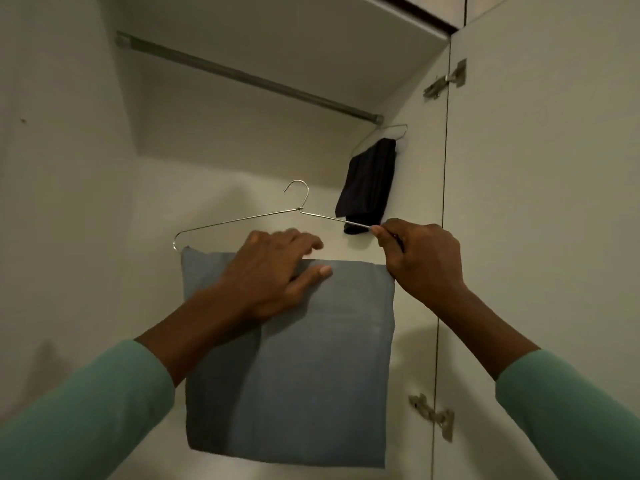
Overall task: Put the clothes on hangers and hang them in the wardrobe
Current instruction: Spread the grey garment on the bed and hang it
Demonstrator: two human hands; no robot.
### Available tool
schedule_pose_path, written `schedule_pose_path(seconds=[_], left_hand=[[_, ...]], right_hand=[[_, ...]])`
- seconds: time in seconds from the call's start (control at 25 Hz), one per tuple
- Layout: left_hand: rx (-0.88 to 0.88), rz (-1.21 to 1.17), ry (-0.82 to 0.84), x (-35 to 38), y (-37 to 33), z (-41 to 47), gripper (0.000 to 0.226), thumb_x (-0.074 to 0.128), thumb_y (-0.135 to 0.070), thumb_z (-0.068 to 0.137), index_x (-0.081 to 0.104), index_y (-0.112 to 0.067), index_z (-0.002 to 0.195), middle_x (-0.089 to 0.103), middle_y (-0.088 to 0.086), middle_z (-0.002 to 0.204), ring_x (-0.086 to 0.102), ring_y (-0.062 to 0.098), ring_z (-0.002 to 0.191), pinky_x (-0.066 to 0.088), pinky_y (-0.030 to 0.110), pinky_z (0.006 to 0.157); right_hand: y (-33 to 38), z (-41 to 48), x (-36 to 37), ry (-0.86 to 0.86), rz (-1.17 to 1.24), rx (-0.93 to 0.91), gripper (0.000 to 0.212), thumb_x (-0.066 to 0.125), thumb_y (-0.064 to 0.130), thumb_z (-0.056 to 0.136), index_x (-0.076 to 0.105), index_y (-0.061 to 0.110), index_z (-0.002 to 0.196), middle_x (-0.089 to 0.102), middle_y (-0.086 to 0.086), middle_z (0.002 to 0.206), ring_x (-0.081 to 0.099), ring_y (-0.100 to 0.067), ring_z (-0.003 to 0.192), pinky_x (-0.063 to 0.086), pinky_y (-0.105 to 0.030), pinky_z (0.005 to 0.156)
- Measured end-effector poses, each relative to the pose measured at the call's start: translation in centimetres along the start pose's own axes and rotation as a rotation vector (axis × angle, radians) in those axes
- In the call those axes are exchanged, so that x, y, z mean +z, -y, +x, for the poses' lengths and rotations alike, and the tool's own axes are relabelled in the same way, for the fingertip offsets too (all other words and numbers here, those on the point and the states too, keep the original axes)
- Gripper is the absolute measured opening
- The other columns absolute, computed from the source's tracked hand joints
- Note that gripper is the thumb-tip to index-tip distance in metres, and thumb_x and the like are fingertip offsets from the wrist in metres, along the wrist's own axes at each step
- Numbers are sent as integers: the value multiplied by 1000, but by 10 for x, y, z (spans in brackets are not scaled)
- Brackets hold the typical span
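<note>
Under the left hand (273, 271), pinched thumb-to-fingers over the bar of the wire hanger (239, 221): folded grey-blue garment (311, 358). Gripped at the hanger's shoulder by the right hand (419, 258), fingers curled tight. Judged as the hanging stage. Next, likely: raise hook onto wardrobe rail (242, 76) above both hands.

Place: a home, I face into an open white wardrobe (62, 168)
Rail: a metal clothes rail (242, 76) runs across just under the top panel (277, 29)
Door: a white door (554, 202) stands open on my right, with an upper hinge (446, 79) and a lower hinge (433, 415)
Hung there: a dark garment (370, 181) on a thin hanger (381, 131) at the rail's right end
What I hold: a wire hanger (242, 219) with a folded grey cloth (311, 358) over its bar
</note>
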State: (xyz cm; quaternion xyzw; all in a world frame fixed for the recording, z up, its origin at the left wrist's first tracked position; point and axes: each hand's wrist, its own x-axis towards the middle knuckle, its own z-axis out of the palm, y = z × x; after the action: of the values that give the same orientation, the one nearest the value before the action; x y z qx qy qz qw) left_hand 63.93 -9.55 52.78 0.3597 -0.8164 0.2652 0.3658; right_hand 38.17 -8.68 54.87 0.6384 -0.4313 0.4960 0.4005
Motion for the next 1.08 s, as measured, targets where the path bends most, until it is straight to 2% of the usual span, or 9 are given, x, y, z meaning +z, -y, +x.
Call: schedule_pose_path(seconds=[0.08,0.16,0.24,0.32,0.48,0.6,0.72,0.84,1.08], left_hand=[[-54,61,158,20,31,42,72,15,-75,90,53,-31,133,64,-4,121,57,17,108,36,49,110],[-62,69,118,40,64,78,76,15,-77,88,47,-33,140,60,-2,131,54,19,119,33,51,116],[-59,-8,70,60,88,109,81,22,-76,87,29,-34,156,40,1,158,39,23,144,23,51,123],[-58,-141,48,79,102,137,91,27,-79,85,11,-34,163,16,-1,172,19,25,156,18,54,126],[-24,-303,22,112,103,187,112,34,-93,71,-5,-41,162,-8,-8,173,5,24,159,18,60,125],[28,-262,-19,139,100,226,125,49,-92,67,-21,-42,158,-21,-9,171,-6,25,160,19,65,124],[87,-294,-136,163,106,277,116,64,-57,86,-27,-39,157,-20,-6,171,-9,28,160,17,65,124],[132,-398,-213,176,116,328,112,67,-21,93,-23,-31,159,-10,3,173,-2,25,161,14,50,129],[154,-396,-240,199,146,397,116,72,-1,89,-15,-25,162,7,10,173,16,27,158,19,43,128]], right_hand=[[-5,38,24,-16,-79,-7,42,49,52,103,76,21,97,61,5,63,50,-15,52,26,-20,53],[-13,75,45,-10,-182,24,42,47,53,103,75,23,101,58,5,68,52,-16,58,27,-22,54],[-24,110,59,6,-289,72,44,44,55,104,74,23,105,58,3,72,54,-17,63,33,-26,60],[-37,145,73,-15,-393,107,45,42,55,105,73,22,107,57,1,74,54,-19,67,38,-31,64],[-60,208,98,-83,-513,183,39,47,49,105,71,18,107,54,-3,80,51,-24,72,38,-34,67],[-73,250,113,-137,-545,165,34,55,44,102,68,13,109,65,-10,92,64,-32,86,40,-35,71],[-83,294,129,-142,-597,126,27,62,36,100,64,11,110,68,-14,109,66,-37,104,39,-37,74],[-100,331,147,-151,-684,130,25,66,32,98,64,12,112,68,-13,112,66,-36,106,40,-37,74],[-133,375,191,-191,-773,168,23,67,25,97,66,12,116,67,-13,116,66,-36,110,40,-37,75]])
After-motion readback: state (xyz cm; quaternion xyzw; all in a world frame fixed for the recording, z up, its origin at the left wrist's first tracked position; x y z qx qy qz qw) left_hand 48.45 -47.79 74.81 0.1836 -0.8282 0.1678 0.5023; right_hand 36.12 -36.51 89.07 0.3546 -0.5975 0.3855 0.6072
